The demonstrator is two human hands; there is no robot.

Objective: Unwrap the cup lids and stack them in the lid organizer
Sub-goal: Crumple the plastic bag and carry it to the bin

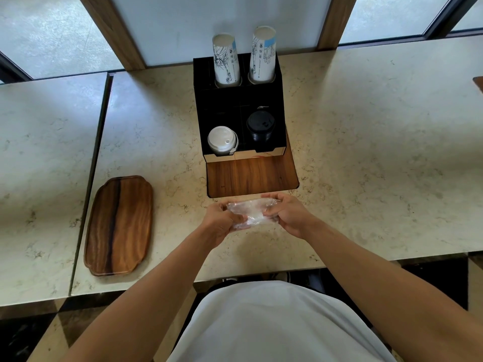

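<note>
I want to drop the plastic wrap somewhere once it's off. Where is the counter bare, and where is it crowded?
Bare counter lies right of the lid organizer, and between the organizer and the wooden tray on the left. The tray itself holds nothing. It is crowded straight ahead: both hands grip the plastic-wrapped bundle just in front of the organizer's wooden base.

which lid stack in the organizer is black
The black plastic lid stack in the front right compartment; the stack left of it is white.
</note>
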